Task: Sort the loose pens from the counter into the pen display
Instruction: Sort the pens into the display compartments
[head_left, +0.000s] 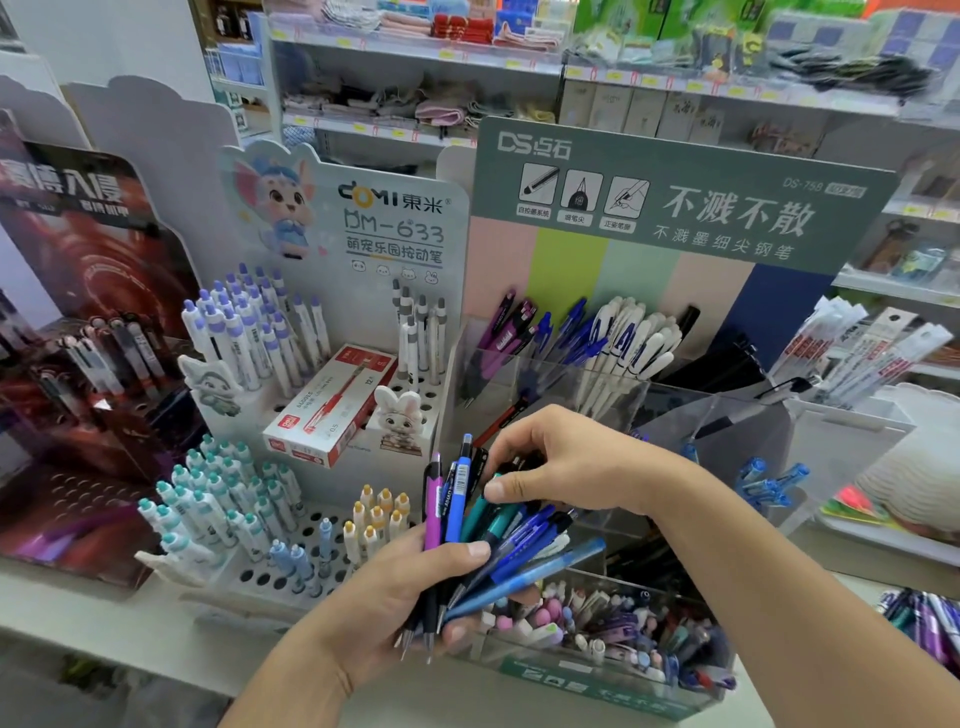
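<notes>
My left hand grips a fanned bundle of loose pens, purple, blue, teal and black, tips pointing down. My right hand reaches across from the right and pinches a teal pen at the top of that bundle between thumb and fingers. Both hands hover in front of the clear tiered pen display with the green header board. Its upper compartments hold purple, blue, white and black pens. A lower clear bin holds several small mixed pens and erasers.
A white peg-hole pen stand with capped pens and a red pen box sits to the left. A dark red display stands at far left. More pens lie at the right edge. Store shelves fill the background.
</notes>
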